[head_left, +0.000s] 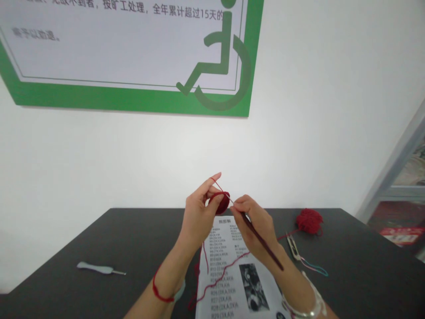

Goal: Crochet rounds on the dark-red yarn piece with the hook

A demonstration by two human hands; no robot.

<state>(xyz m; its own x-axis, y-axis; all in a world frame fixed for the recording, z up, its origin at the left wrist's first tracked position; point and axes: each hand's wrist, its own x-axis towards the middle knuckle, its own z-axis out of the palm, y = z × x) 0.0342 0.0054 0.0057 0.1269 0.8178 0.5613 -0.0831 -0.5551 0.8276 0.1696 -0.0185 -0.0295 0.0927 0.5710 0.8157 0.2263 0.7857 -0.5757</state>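
My left hand (pixel 202 208) pinches a small dark red crochet piece (pixel 223 204) between thumb and fingers. Its index finger points up, with a strand of red yarn (pixel 216 182) running over it down to the piece. My right hand (pixel 254 217) grips a crochet hook (pixel 262 241) with a dark brown handle. The hook's thin metal tip meets the upper right edge of the crochet piece; the exact stitch is too small to make out. Below both hands lies a printed pattern sheet (pixel 222 274), with loose red yarn trailing across it.
On the dark table (pixel 149 248), a red yarn ball (pixel 309 221) sits at the back right. Near it lies a metal thread snipper (pixel 293 247) with a coloured cord. A pale-handled crochet hook (pixel 101 269) rests at the left. Behind stands a white wall with a green-framed sign (pixel 133 99).
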